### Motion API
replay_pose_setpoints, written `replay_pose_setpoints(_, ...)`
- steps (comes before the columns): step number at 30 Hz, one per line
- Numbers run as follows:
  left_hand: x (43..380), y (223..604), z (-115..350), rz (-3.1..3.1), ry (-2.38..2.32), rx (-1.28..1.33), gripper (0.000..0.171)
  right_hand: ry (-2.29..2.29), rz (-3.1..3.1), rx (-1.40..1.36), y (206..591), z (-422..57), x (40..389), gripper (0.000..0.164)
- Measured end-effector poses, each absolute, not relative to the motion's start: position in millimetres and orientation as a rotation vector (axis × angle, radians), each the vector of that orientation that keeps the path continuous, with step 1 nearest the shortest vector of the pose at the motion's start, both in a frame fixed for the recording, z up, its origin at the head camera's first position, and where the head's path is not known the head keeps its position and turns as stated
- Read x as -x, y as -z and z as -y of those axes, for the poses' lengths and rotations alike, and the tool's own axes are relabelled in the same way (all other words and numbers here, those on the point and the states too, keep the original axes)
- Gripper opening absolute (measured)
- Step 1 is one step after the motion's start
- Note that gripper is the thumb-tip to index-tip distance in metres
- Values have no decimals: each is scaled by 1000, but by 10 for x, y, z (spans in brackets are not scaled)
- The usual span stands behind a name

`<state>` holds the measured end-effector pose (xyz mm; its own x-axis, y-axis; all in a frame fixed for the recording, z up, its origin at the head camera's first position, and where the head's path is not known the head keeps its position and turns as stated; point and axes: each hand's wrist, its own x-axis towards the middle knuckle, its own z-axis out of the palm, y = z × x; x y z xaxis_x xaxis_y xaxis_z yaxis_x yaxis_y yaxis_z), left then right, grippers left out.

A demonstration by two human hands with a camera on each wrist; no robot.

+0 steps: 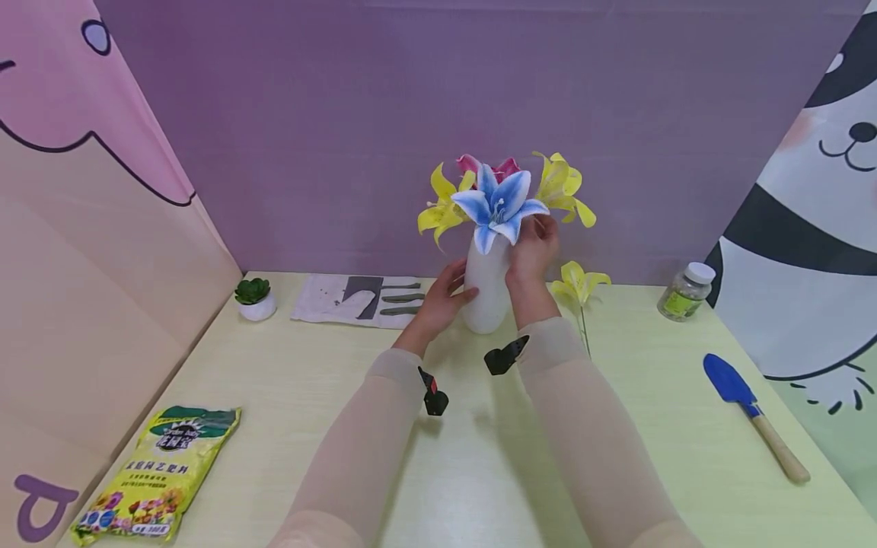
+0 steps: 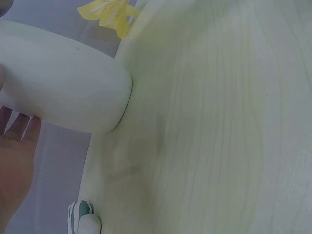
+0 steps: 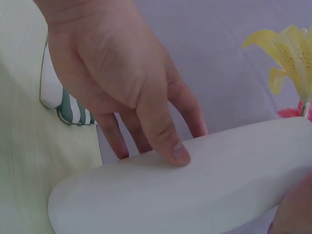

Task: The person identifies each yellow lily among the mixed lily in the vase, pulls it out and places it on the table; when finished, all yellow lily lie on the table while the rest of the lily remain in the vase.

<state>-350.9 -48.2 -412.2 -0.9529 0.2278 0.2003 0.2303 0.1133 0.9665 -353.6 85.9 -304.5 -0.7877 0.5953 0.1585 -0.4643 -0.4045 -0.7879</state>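
A white vase stands upright near the back edge of the table. My left hand holds its left side, the thumb in front and the fingers reaching behind; the right wrist view shows this left hand too. In the vase are a blue lily in front, a pink flower behind it and yellow lilies on both sides. My right hand is at the vase's upper right, fingers bent just under the blue petals. Petals hide its fingertips, so I cannot tell what they hold.
Another yellow lily lies on the table, right of the vase. Further right are a lidded jar and a blue trowel. Leftward are gloves, a small potted succulent and a yellow fertilizer bag. A purple backdrop rises behind.
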Motion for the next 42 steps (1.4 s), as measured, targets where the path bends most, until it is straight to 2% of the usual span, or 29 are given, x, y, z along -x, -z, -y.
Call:
replay_pose_setpoints(6, 3499, 4121, 491, 2363, 2020, 492, 62, -2235, 1152, 180, 3044, -909, 3541, 13)
replay_pose_setpoints(14, 3499, 4130, 500, 2344, 2041, 481, 63, -2246, 1173, 106, 3034, -971, 3530, 33)
replay_pose_setpoints(29, 3518, 4149, 489, 2329, 2070, 514, 64, -2333, 924, -7, 2899, -1093, 3520, 25)
replay_pose_setpoints(37, 3531, 4155, 489, 2307, 2064, 526, 62, -2347, 809, 10, 2785, -1357, 3522, 17)
replay_pose_setpoints(42, 3543, 4152, 490, 2322, 2052, 536, 63, -2381, 715, -4, 2734, -1552, 3497, 21)
